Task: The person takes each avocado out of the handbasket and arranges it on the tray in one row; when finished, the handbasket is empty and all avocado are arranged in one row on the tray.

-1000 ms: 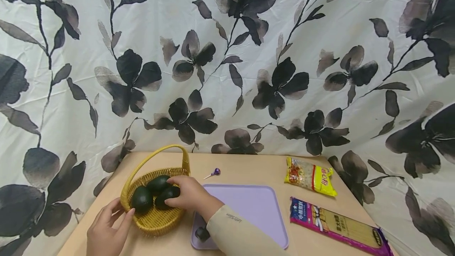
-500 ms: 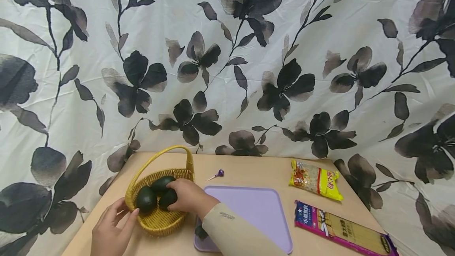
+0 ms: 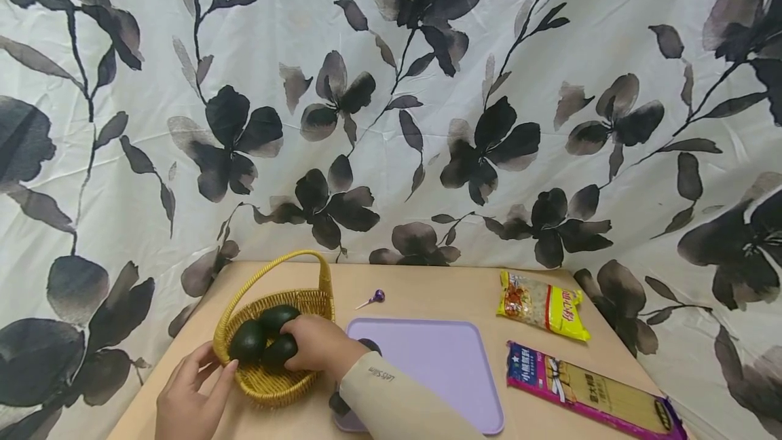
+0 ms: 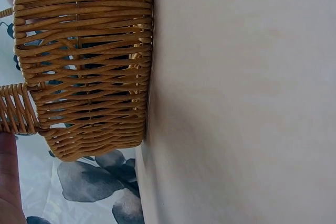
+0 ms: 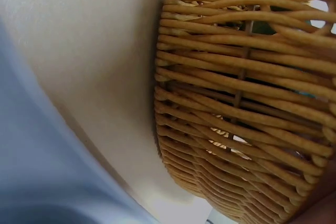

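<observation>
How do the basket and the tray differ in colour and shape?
The basket is yellow and woven; the tray is plain lilac. The basket has high sides and an arched handle; the tray is low and flat. Both rest on the table.

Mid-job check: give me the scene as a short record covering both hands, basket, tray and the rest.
left hand: grips the rim of the basket near a handle base
right hand: inside the basket, holding the front-right fruit
basket: yellow wicker, upright, left of the tray
contents: three dark green fruits, counting the held one
tray: lilac, partly hidden by the right sleeve
lollipop: beyond the tray
right of tray: yellow packet, long pink-edged packet
</observation>
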Tool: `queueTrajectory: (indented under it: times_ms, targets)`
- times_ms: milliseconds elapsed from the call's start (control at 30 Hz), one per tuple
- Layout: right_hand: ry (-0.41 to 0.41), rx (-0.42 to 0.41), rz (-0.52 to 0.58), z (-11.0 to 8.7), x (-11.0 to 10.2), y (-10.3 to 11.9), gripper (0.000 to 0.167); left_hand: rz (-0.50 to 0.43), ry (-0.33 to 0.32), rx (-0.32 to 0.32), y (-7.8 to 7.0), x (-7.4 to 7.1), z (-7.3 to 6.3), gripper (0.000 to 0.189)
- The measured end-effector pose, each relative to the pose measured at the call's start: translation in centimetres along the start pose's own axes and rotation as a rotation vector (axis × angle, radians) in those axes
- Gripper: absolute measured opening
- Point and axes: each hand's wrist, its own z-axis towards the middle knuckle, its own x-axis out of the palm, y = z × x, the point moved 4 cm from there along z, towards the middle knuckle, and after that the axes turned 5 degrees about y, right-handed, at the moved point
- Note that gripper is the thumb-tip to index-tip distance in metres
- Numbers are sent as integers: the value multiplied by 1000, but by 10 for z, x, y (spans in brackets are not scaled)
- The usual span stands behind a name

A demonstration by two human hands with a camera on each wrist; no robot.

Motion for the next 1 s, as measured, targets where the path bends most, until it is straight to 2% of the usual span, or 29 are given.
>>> queueTrajectory:
  times_ms: [233,367,667,1000]
  targets:
    - [-8,-6,9,-1,1,-2,49,36,2,-44,2,0,0,56]
    - [-20,-26,29,-2,1,-3,47,16,7,-48,2,0,0,56]
    - [-19,-23,153,-12,-7,-4,53,8,9,-49,-1,-2,0,55]
    - [-114,-29,352,-33,-20,-12,54,1,13,-52,-1,-3,1,54]
